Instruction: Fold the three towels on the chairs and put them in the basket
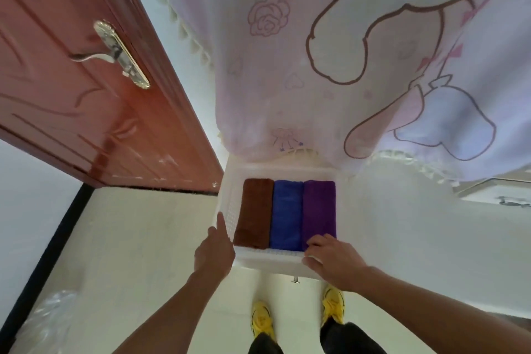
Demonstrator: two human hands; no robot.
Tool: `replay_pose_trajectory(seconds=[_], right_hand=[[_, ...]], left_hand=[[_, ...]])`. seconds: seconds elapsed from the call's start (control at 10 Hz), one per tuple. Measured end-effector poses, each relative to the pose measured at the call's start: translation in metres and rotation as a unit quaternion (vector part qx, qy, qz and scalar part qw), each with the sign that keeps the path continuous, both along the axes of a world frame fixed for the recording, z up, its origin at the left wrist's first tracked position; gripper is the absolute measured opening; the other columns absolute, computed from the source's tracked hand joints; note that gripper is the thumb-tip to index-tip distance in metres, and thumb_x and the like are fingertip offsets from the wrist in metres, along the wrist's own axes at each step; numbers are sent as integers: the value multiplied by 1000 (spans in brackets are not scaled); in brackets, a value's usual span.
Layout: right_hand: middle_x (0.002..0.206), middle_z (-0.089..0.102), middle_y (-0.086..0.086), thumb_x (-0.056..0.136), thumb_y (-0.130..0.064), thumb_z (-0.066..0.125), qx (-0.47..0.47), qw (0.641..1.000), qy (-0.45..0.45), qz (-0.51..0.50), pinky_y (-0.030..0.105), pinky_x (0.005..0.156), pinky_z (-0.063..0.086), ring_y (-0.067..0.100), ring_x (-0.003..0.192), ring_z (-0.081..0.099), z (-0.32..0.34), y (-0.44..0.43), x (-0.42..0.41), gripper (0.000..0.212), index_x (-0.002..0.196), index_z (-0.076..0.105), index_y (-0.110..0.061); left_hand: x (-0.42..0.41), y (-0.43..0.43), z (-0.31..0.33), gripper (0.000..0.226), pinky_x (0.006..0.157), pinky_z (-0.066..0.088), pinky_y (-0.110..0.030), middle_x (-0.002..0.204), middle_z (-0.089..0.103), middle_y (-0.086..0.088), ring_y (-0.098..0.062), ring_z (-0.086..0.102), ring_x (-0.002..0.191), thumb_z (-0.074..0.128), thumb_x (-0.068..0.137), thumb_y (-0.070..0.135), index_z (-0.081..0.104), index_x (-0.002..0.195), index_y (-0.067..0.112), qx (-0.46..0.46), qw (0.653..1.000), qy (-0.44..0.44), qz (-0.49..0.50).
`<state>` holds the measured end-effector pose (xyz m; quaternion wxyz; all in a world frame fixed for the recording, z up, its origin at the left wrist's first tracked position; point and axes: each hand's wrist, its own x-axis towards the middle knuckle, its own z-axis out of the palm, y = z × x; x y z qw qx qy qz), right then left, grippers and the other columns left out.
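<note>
A white plastic basket (230, 204) sits on the pale floor in front of me. Three folded towels lie side by side inside it: a brown towel (254, 211) on the left, a blue towel (286, 214) in the middle, a purple towel (319, 210) on the right. My left hand (214, 250) is at the basket's left front corner, one finger stretched along the rim. My right hand (330, 260) grips the near rim at the right front corner, fingers curled over it and touching the purple towel's near end.
A red-brown door (86, 89) with a metal handle (115, 56) stands open on the left. A pink printed cloth (330, 52) hangs over furniture just behind the basket. My yellow shoes (333, 306) are under the basket's near edge. Crumpled clear plastic (48, 316) lies at bottom left.
</note>
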<state>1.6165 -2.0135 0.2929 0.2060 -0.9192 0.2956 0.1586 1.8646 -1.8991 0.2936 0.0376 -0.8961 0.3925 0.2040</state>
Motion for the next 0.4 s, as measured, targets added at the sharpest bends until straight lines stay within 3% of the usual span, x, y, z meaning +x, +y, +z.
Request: replay_pose_trajectory(seconds=[0.2, 0.3, 0.4], right_hand=[[120, 60, -8, 97, -43, 48, 25, 991, -52, -119, 23, 89, 45, 11, 107, 58, 34, 5, 26, 31, 118, 62, -26], [108, 66, -10, 93, -38, 57, -5, 961, -197, -194, 29, 88, 49, 5, 96, 60, 95, -2, 54, 26, 114, 66, -26], [94, 70, -9, 93, -26, 61, -39, 859, -463, -214, 22, 77, 54, 5, 87, 65, 205, 0, 77, 17, 107, 68, -22]], left_hand=[[18, 1, 7, 71, 63, 41, -27, 98, 65, -2, -12, 52, 70, 41, 99, 21, -6, 153, 11, 22, 999, 20, -45], [20, 7, 5, 70, 60, 39, -27, 77, 52, 4, -9, 48, 61, 38, 100, 26, -6, 153, 10, 15, 998, 9, -64], [25, 8, 5, 65, 57, 36, -26, 78, 51, 4, -8, 45, 59, 32, 102, 31, -2, 153, 10, -9, 998, 41, -51]])
